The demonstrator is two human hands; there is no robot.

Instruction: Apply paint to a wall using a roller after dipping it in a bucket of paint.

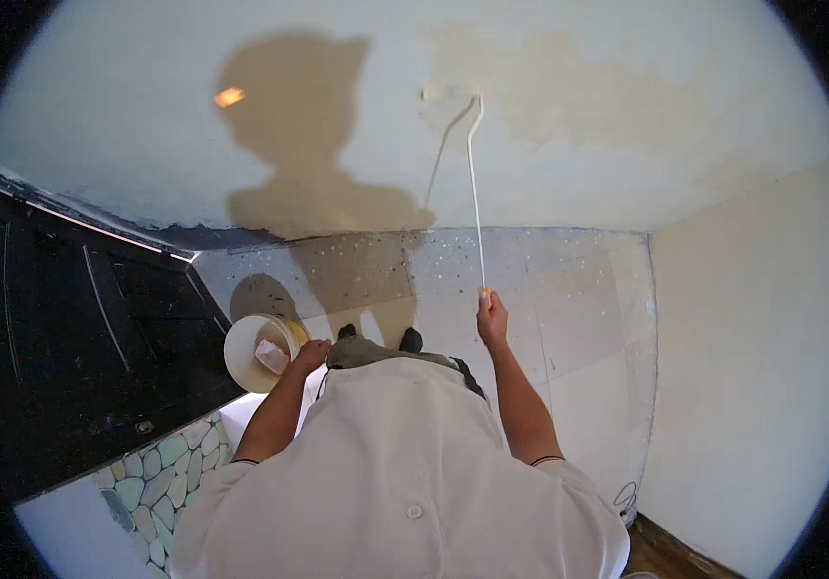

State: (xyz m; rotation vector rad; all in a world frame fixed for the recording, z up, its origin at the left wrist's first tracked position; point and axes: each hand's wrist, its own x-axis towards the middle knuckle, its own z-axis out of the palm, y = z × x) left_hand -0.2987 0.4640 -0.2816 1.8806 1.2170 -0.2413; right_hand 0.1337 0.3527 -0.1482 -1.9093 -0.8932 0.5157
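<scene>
My right hand (493, 318) is closed around the orange grip of a paint roller (475, 193). Its long thin white frame reaches up to the wall, where the pale roller head (448, 94) rests against the surface beside a damp-looking beige patch (569, 87). On the other side, my left hand (313, 355) is low with its fingers curled, right beside the rim of a white bucket (241, 333). Whether the fingers grip the bucket is hidden. A pale pinkish-white item (272, 357) lies inside the bucket, and something yellow (295, 332) shows at its rim.
A black panelled door (77, 289) stands on the left, next to a strip of pebble-patterned flooring (171, 473). Paint-speckled tiles (569, 299) run along the wall's foot. A second wall (752, 338) rises at right, with a loose cable (627, 500) near its base.
</scene>
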